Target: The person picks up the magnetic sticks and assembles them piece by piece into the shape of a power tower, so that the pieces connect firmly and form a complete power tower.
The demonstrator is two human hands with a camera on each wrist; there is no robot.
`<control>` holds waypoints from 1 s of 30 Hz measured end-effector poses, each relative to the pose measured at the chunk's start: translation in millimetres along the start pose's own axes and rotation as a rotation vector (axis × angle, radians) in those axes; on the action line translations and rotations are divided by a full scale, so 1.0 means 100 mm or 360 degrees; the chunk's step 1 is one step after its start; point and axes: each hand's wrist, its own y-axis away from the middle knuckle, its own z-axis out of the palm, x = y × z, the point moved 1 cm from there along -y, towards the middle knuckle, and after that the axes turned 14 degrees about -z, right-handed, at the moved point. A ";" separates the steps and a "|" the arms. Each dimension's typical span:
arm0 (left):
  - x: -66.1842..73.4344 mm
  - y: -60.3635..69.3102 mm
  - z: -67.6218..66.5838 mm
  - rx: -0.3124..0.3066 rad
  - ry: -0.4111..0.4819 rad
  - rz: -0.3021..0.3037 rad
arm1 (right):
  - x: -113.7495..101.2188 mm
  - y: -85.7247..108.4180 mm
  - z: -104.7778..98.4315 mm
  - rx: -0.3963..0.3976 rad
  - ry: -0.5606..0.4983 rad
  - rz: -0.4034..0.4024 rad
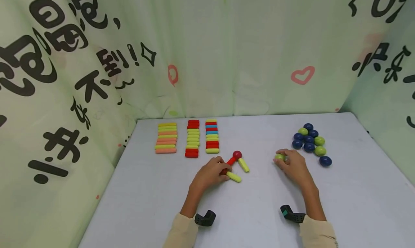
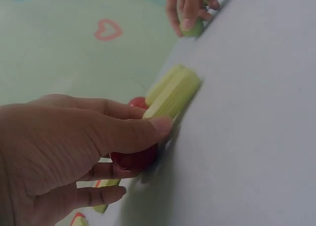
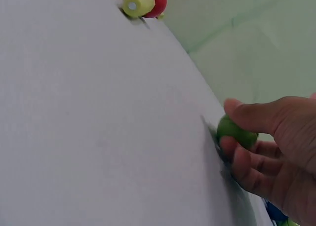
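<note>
My left hand (image 1: 210, 173) grips a dark red ball (image 2: 136, 159) with a ridged yellow-green stick (image 1: 234, 177) pointing out of it to the right. A red stick (image 1: 231, 161) runs from near these fingers to another red ball (image 1: 237, 154), beside which a second yellow-green stick (image 1: 244, 165) slants down. The head view does not show clearly how the pieces join under the fingers. Farther right, my right hand (image 1: 295, 167) pinches a green ball (image 3: 236, 131) between thumb and fingers, low over the white table (image 1: 259, 212).
Three columns of sticks lie at the back left: yellow and orange (image 1: 166, 138), red and yellow-green (image 1: 193, 136), and mixed with blue (image 1: 212, 136). Several dark blue balls (image 1: 309, 147) and green balls (image 1: 319, 141) cluster behind the right hand. A pale printed curtain (image 1: 243, 53) hangs behind the table.
</note>
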 end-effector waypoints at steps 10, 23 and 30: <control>0.12 -0.02 0.17 0.0203 0.0064 -0.0053 | -0.16 -0.07 0.21 -0.0352 -0.0543 -0.0060; 0.24 -0.01 0.27 0.0342 0.0184 -0.0158 | -0.23 -0.09 0.33 -0.0474 -0.0834 -0.0108; 0.26 -0.01 0.29 0.0395 0.0195 -0.0202 | -0.25 -0.10 0.32 -0.0495 -0.0840 -0.0090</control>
